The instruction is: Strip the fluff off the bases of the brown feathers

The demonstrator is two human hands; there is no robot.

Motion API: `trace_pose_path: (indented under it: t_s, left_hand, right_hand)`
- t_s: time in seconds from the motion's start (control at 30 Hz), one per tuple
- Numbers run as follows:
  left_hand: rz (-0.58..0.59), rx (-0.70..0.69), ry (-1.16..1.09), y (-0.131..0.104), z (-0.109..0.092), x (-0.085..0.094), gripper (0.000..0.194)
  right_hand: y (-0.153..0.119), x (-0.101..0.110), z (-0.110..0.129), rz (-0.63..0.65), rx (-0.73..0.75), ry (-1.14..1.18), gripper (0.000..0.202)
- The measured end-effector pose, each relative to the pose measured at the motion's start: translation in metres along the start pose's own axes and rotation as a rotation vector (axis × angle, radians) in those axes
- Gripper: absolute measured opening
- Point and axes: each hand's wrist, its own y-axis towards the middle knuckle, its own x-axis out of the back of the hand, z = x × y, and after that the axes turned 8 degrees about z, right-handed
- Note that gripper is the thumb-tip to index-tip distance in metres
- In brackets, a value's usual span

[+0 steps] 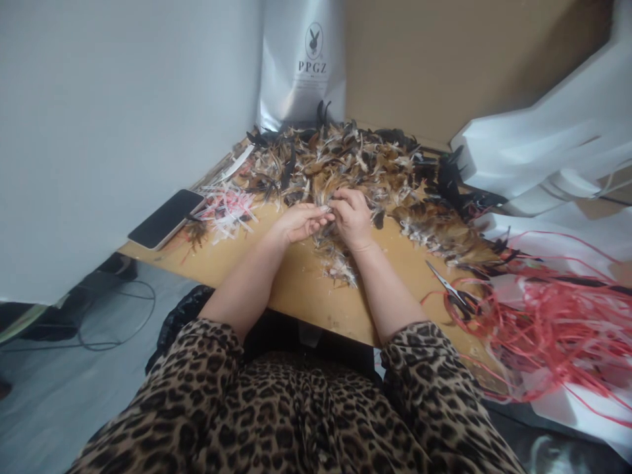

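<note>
**Feather tuft [323, 191] pinched over the table [301, 286]**

My left hand [302, 224] is nearly closed, thumb and forefinger together on the tuft's pale base. My right hand [353, 218] curls in to meet it; whether it grips too, I cannot tell. The tuft is at the near edge of the feather heap [365, 155]. Scissors [459, 294] lie to my right.

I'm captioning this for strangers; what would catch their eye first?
Probably the heap of brown and black feathers across the back of the table. At right, the tangle of red strands also stands out, with scissors beside it. The left hand and right hand meet at the heap's front.
</note>
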Motion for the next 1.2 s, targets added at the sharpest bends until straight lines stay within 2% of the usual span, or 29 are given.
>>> trace_pose_path:
  t_s: [0.13,0.27,0.4,0.47,0.53,0.6,0.7,0.77,0.87,1.03,1.2]
  left_hand:
    - [-0.020,0.022,0.018,-0.001,-0.001,-0.001,0.011]
    - [-0.061,-0.040,0.129,-0.002,0.000,-0.004,0.011]
    - [-0.174,-0.117,0.317,-0.004,0.000,-0.011,0.014]
    - [-0.213,-0.145,0.375,-0.004,0.000,-0.014,0.014]
    - [-0.243,-0.177,0.414,-0.004,0.000,-0.015,0.014]
    - [-0.272,-0.210,0.449,-0.003,0.000,-0.015,0.015]
    - [-0.294,-0.252,0.508,-0.001,0.000,-0.013,0.016]
    - [-0.289,-0.270,0.545,0.001,0.000,-0.012,0.015]
    - [-0.267,-0.293,0.593,0.002,0.000,-0.011,0.015]
    - [-0.276,-0.302,0.584,0.000,-0.001,-0.013,0.016]
    - [-0.292,-0.304,0.340,-0.002,-0.003,-0.008,0.013]
  right_hand:
    - [0.000,-0.002,0.000,-0.029,0.019,0.029,0.021]
    - [0.001,-0.005,-0.002,-0.152,0.062,0.106,0.020]
    - [0.005,-0.002,-0.001,-0.287,-0.036,0.211,0.024]
    - [0.008,0.003,0.001,-0.309,-0.123,0.282,0.021]
    - [0.012,0.009,0.004,-0.273,-0.230,0.403,0.018]
    - [0.017,0.016,0.008,-0.184,-0.356,0.539,0.017]
    - [0.022,0.028,0.015,-0.010,-0.527,0.628,0.029]
    - [0.023,0.032,0.019,0.086,-0.588,0.630,0.037]
    - [0.023,0.033,0.023,0.169,-0.619,0.631,0.035]
    - [0.021,0.024,0.016,0.146,-0.640,0.751,0.021]
    - [0.020,0.020,0.012,0.097,-0.671,0.881,0.019]
